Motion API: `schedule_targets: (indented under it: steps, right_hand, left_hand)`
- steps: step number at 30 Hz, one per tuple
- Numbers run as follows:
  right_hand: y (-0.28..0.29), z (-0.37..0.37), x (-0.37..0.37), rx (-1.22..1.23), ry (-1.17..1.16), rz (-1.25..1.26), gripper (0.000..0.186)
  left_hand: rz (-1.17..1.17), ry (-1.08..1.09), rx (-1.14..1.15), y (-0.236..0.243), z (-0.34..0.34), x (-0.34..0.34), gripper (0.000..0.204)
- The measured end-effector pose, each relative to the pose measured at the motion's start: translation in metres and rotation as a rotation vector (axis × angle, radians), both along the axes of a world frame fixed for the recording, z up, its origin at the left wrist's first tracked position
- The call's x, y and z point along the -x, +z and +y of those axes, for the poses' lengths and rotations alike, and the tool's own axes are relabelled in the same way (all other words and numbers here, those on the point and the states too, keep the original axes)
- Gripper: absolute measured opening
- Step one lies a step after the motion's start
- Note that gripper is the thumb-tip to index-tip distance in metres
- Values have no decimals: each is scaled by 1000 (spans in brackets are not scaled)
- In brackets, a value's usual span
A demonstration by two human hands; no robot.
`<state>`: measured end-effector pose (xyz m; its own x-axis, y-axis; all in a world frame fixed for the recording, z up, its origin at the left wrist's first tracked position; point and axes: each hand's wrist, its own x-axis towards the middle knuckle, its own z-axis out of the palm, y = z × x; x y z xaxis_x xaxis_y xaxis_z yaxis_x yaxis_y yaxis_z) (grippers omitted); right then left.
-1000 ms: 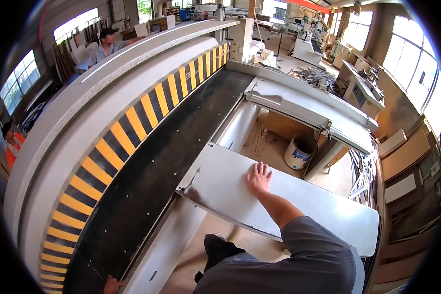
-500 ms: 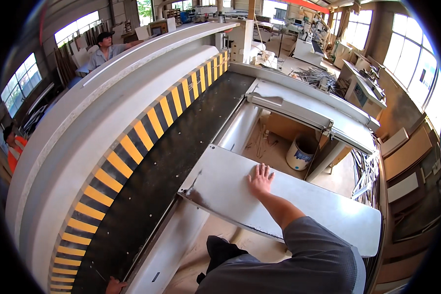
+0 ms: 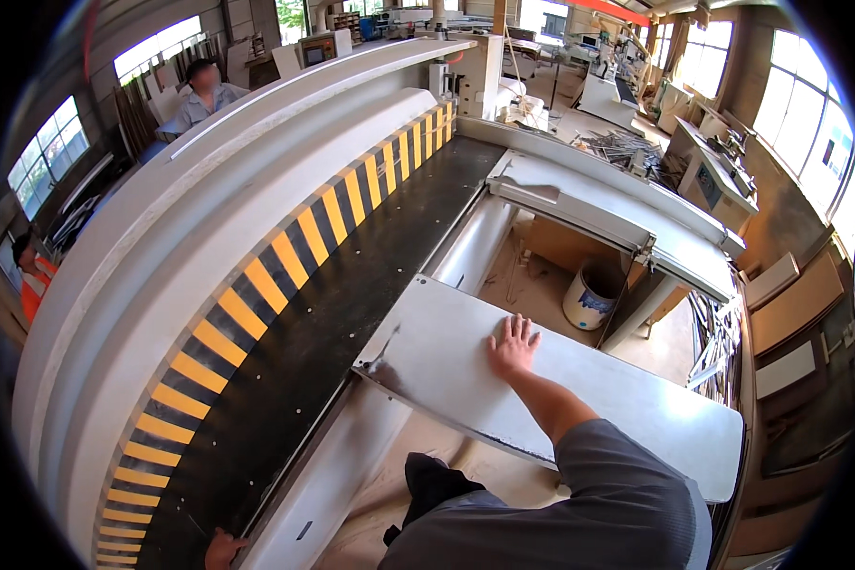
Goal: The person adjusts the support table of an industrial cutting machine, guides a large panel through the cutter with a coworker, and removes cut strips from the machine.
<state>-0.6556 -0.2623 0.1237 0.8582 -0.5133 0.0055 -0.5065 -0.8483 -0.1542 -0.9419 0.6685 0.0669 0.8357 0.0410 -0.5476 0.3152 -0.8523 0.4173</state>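
Observation:
My right hand [image 3: 515,350] lies flat, fingers spread, on the grey metal support table [image 3: 617,404], with nothing in its grasp. At the lower left edge, my left hand [image 3: 224,549] rests on the black machine bed [image 3: 285,408], close to its near edge. Part of that hand is cut off; a digit stretches toward the bed's edge, and I see nothing held. A thin pale line [image 3: 196,525] shows on the bed just ahead of it. Beyond the bed stretches a long grey beam [image 3: 209,204] above a yellow-and-black striped strip [image 3: 249,302].
Past the support table, a white bucket [image 3: 591,296] stands on the floor by a second metal table [image 3: 598,214]. Metal scraps [image 3: 712,342] lie at the right, near leaning boards [image 3: 796,302]. A person in grey [image 3: 207,98] and one in orange [image 3: 34,275] are behind the beam.
The view has shifted slightly, moving the scene a little to the right. The person in grey no longer has an arm stretched along the beam. My hands stay at the same places.

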Motion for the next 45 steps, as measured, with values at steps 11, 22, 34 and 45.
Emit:
schedule_targets:
  steps: [11, 22, 34, 45]
  right_hand:
    - [-15, -18, 6, 17, -40, -29, 78]
    - [0, 8, 0, 39, -5, 47, 74]
    - [-5, 10, -4, 161, -16, 139, 70]
    - [-29, -5, -13, 206, -5, 193, 75]
  left_hand:
    - [179, 250, -90, 72, -95, -51, 61]
    - [295, 206, -217, 73, -82, -16, 86]
    - [220, 258, -227, 108, -120, -16, 101]
    - [282, 313, -215, 118, -129, -20, 116]
